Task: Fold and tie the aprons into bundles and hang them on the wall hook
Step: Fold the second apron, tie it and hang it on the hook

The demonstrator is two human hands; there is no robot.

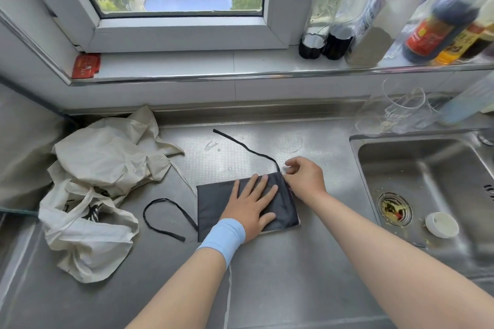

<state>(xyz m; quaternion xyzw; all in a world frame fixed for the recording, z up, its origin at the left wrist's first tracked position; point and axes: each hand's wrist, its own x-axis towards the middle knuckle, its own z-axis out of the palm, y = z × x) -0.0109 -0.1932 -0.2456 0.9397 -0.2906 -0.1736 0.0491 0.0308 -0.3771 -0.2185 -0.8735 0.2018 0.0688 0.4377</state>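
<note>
The left hand is pressing flat on the black apron, and the right hand is pinching its far-right corner. It's probably light and floppy, so the strap is looking easiest to grab.

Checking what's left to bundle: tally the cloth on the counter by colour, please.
Black: 1, the folded apron
Cream: 1, the crumpled heap; I cannot tell how many pieces it holds
Total: 2
</note>
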